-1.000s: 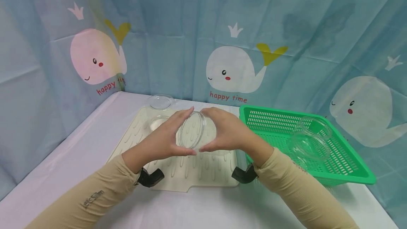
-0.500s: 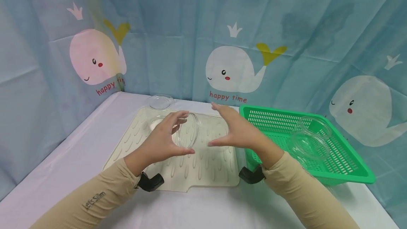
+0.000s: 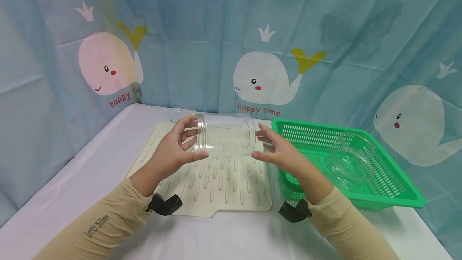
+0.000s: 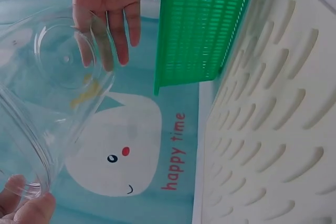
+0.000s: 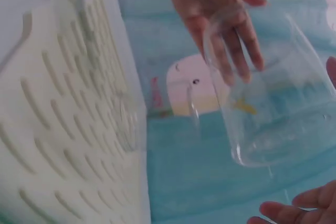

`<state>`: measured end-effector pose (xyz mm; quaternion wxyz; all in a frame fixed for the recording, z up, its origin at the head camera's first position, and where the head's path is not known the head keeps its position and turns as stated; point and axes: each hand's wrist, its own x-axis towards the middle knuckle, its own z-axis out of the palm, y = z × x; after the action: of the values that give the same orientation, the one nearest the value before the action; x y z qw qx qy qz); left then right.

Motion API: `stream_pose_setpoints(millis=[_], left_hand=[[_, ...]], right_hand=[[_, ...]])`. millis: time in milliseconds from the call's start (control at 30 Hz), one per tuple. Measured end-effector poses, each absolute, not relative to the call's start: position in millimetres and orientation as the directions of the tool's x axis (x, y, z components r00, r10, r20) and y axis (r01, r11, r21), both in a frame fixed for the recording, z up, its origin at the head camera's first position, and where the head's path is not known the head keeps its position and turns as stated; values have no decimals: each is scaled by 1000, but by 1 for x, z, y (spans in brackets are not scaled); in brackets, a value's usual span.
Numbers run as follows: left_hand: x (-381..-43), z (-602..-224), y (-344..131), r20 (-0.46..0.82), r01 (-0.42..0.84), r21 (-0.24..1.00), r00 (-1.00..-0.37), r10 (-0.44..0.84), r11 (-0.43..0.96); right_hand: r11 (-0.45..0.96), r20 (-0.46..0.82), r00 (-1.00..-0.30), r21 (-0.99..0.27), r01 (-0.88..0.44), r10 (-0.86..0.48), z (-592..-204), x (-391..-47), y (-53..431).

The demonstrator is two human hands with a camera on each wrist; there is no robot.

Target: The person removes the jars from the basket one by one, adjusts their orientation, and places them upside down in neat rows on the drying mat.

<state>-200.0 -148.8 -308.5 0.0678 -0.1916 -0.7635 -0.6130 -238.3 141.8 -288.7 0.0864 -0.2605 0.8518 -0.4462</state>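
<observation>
A clear, wide-mouthed jar [image 3: 229, 135] lies on its side in the air above a cream ribbed mat [image 3: 216, 196]. My left hand [image 3: 173, 147] grips its mouth end, thumb at the front and fingers around the far side. In the left wrist view, the fingertips pinch the jar's rim [image 4: 39, 184]. The jar's flat base faces right, toward my right hand [image 3: 278, 145], whose fingers are spread loosely right beside it. The right wrist view shows the left hand [image 5: 215, 9] behind the transparent wall, with the right fingers [image 5: 283, 211] apart from the jar.
A green slotted basket [image 3: 306, 189] stands at the right, holding clear containers [image 3: 351, 163]. Behind the mat at the back left lies a clear round dish or lid [image 3: 177, 112]. A blue whale-print curtain [image 3: 202, 63] closes off the back of the white table.
The jar has turned from mouth-toward-me to sideways and risen slightly, staying in my left hand. My right hand has let go of it and moved right, beside its base.
</observation>
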Motion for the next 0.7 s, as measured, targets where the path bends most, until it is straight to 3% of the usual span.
stream_pose_setpoints(millis=[300,533,700], left_hand=[[-195,-307,-144,305,316,949,-923,237,12],[-192,-314,-138,297,282,955,-908,295,-95],[-193,-318,-134,342,317,940,-885,317,-129]], right_hand=[[141,117,-817,-962,-235,-564,-309,-229,129],[-59,226,-769,-969,-239,-598,-318,-228,125],[-140,304,-790,-952,-273,-532,-316,-227,121]])
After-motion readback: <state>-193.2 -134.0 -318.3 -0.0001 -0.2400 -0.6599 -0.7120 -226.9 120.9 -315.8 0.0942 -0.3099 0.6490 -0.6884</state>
